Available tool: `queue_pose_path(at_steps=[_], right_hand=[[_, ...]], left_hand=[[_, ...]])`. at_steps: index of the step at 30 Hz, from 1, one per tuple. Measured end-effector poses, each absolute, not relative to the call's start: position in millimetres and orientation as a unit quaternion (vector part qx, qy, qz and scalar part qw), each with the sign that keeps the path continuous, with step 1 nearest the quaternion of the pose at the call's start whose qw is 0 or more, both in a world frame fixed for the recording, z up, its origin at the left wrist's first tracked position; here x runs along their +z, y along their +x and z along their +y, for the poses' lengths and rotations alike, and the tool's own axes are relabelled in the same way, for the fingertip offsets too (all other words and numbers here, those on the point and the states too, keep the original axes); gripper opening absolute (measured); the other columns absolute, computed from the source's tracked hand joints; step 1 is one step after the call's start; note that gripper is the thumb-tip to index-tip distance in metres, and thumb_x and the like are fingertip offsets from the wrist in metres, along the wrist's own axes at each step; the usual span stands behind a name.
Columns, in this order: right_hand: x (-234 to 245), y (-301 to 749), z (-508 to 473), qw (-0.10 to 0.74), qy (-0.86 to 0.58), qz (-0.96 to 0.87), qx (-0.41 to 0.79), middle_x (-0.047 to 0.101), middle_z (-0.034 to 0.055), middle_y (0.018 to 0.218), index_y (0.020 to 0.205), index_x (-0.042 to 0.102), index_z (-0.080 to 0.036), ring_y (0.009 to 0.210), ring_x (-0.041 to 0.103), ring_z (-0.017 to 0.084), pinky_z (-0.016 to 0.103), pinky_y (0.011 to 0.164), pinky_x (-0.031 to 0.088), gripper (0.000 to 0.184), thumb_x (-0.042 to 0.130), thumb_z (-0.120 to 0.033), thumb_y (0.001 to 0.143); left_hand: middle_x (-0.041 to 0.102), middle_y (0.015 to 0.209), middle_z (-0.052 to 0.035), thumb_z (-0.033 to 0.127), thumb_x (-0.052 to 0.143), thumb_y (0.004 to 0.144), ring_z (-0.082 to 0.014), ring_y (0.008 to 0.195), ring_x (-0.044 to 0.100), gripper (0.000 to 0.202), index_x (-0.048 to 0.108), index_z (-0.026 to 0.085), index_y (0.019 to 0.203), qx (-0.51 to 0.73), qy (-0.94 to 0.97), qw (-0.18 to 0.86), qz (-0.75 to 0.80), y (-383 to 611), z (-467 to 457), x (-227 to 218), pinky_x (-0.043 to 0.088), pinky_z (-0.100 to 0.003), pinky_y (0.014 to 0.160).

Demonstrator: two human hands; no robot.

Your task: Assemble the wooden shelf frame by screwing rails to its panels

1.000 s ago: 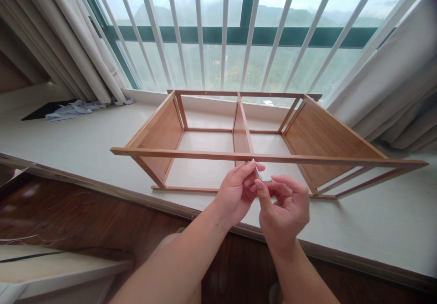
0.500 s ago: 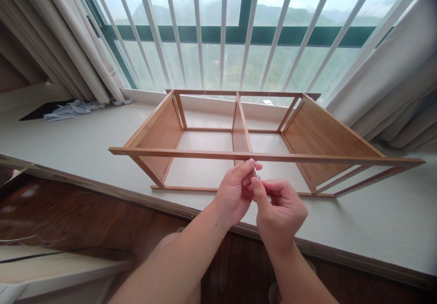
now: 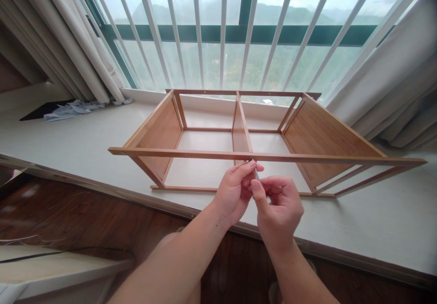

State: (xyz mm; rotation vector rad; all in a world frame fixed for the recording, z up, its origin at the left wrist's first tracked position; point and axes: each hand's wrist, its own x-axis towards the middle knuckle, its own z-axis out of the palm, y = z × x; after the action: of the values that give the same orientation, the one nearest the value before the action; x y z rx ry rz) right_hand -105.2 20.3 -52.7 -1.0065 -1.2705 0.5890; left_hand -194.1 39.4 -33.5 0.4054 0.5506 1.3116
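A brown wooden shelf frame (image 3: 191, 154) lies on its side, with panels at both ends and one divider across its middle. Below the front rail, near the divider, both my hands meet around a slim silver rod (image 3: 257, 174) that looks like a hex key. My left hand (image 3: 235, 188) pinches its upper end by the rail's underside. My right hand (image 3: 278, 206) is closed on the lower end, thumb on top. The rod's tip, and any screw it meets, are hidden by my fingers and the rail.
The frame rests on a pale window ledge (image 3: 82, 144). White bars (image 3: 199, 35) stand behind it, with curtains (image 3: 385, 76) on either side. Crumpled cloth (image 3: 73, 109) lies at left. A white piece of furniture (image 3: 61, 272) stands at lower left on the dark wood floor (image 3: 112, 222).
My right hand has shifted slightly left and its grip has turned a little, showing more of the rod. My left hand and the frame look almost unmoved.
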Motion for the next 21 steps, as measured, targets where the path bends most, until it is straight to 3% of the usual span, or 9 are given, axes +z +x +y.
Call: queue_pose_path(at_steps=[11,21], right_hand=[[-53.5,-104.1,23.8,0.674,-0.420,-0.576,0.192,0.064,-0.0016,0.073,0.100,0.057,-0.018,0.061,0.063,0.013,0.025,0.056,0.052,0.028,0.073,-0.019,0.077],[-56.0,-102.3,23.9,0.672,-0.419,-0.596,0.131,0.066,-0.0009,0.074,0.104,0.060,-0.019,0.060,0.062,0.012,0.025,0.055,0.051,0.026,0.071,-0.021,0.080]], left_hand=[[0.030,0.054,0.0071,0.032,0.072,0.077,-0.0048,0.052,0.037,0.021,0.070,0.011,0.081,0.589,0.170,0.755,0.233,-197.4,39.3,-29.5,0.037,-0.018,0.055],[0.026,0.055,0.0073,0.031,0.065,0.084,-0.0052,0.052,0.036,0.019,0.068,0.012,0.085,0.574,0.158,0.780,0.192,-196.9,40.3,-32.9,0.034,-0.017,0.054]])
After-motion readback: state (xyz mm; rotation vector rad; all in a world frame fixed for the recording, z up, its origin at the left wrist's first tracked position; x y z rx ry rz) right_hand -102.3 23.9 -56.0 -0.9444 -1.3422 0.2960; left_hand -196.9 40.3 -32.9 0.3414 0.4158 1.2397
